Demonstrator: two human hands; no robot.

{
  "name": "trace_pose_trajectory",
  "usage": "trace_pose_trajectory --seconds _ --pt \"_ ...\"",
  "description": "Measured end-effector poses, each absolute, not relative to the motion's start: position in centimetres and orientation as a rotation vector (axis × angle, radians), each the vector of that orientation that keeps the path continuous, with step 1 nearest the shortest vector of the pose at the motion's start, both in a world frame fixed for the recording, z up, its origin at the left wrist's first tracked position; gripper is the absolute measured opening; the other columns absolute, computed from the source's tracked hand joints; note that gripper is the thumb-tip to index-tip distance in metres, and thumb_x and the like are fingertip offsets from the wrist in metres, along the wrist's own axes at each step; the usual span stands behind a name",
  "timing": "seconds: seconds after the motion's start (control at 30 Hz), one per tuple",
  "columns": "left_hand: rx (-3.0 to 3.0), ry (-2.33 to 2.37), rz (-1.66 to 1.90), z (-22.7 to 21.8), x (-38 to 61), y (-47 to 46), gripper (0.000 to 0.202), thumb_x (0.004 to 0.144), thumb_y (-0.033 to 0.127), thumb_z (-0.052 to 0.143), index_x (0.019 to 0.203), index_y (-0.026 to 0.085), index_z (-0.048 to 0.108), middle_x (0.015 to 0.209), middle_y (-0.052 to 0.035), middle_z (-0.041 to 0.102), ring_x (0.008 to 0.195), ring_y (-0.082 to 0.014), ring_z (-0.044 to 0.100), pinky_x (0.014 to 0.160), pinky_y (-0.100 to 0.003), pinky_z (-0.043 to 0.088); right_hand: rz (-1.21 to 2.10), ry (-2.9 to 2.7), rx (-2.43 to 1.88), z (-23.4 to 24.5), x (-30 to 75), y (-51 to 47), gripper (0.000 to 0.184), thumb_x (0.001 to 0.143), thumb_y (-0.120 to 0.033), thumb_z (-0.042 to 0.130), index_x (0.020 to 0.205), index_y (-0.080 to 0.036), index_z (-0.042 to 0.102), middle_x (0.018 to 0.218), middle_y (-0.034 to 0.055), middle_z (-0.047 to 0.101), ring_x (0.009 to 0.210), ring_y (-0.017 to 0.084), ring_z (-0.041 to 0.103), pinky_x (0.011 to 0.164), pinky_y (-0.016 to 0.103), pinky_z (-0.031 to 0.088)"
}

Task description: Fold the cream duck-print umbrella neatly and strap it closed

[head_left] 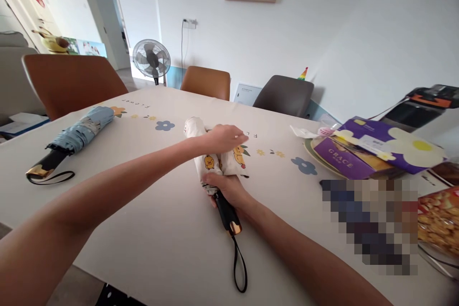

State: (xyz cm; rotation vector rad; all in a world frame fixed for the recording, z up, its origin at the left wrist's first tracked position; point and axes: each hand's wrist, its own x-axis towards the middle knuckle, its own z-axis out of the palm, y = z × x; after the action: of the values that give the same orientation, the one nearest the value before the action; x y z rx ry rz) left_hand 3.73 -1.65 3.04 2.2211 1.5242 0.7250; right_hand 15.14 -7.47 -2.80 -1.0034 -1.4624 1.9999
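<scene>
A white folding umbrella [210, 153] printed with yellow ducks lies on the table in front of me, its cloth folded round the shaft and one flap spread to the right. My right hand [229, 190] is closed round the lower end of the cloth, just above the black handle [225, 213]. From that handle's gold-coloured end a black wrist strap [239, 267] trails toward me. Across the cloth higher up lies my left hand [226, 137], its fingers stretched out to the right over the flap; part of the cloth is hidden beneath it.
A rolled light-blue umbrella [84, 129] lies on the table [143, 229] at left. On the right are a purple box [353, 158] on a plate, a snack bag [439, 220] and a blurred-out patch. Chairs and a fan [151, 59] stand beyond.
</scene>
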Motion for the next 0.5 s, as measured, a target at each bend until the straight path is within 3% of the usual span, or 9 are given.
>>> trace_pose_trajectory --seconds 0.1,0.2,0.3,0.5 --pt "2.491 1.441 0.298 2.9 5.6 0.0 0.046 0.084 0.046 0.033 0.051 0.016 0.045 0.061 -0.0021 0.057 0.065 -0.0146 0.052 0.093 -0.041 0.026 1.978 -1.478 -0.969 -2.9 15.2 -7.6 0.023 0.066 -0.024 0.064 0.083 -0.018 0.050 0.053 -0.0049 0.052 0.035 0.010 0.043 0.029 0.023 0.038" --pt "2.575 1.481 0.220 2.8 6.2 1.0 0.048 0.082 0.048 0.038 0.046 0.017 0.036 0.049 -0.0015 0.047 0.056 -0.0137 0.046 0.075 -0.035 0.035 1.985 -1.464 -0.938 -3.1 15.2 -7.5 0.024 0.066 -0.024 0.064 0.084 -0.017 0.050 0.054 -0.0045 0.052 0.036 0.009 0.044 0.028 0.022 0.037" --pt "2.644 1.511 0.398 2.9 6.1 1.2 0.047 0.085 0.047 0.037 0.048 0.018 0.032 0.050 -0.0010 0.043 0.054 -0.0132 0.042 0.060 -0.030 0.031 1.995 -1.441 -0.946 -3.1 15.2 -7.4 0.022 0.066 -0.024 0.064 0.082 -0.017 0.050 0.052 -0.0046 0.052 0.034 0.009 0.043 0.028 0.022 0.037" --pt "2.571 1.616 0.981 3.8 4.4 0.3 0.046 0.085 0.042 0.042 0.051 0.017 0.024 0.056 0.0016 0.038 0.054 -0.0097 0.029 0.057 -0.027 0.025 2.029 -1.359 -0.996 -2.9 15.1 -7.1 0.018 0.067 -0.029 0.062 0.067 -0.016 0.050 0.046 -0.0030 0.051 0.031 0.009 0.042 0.028 0.022 0.036"
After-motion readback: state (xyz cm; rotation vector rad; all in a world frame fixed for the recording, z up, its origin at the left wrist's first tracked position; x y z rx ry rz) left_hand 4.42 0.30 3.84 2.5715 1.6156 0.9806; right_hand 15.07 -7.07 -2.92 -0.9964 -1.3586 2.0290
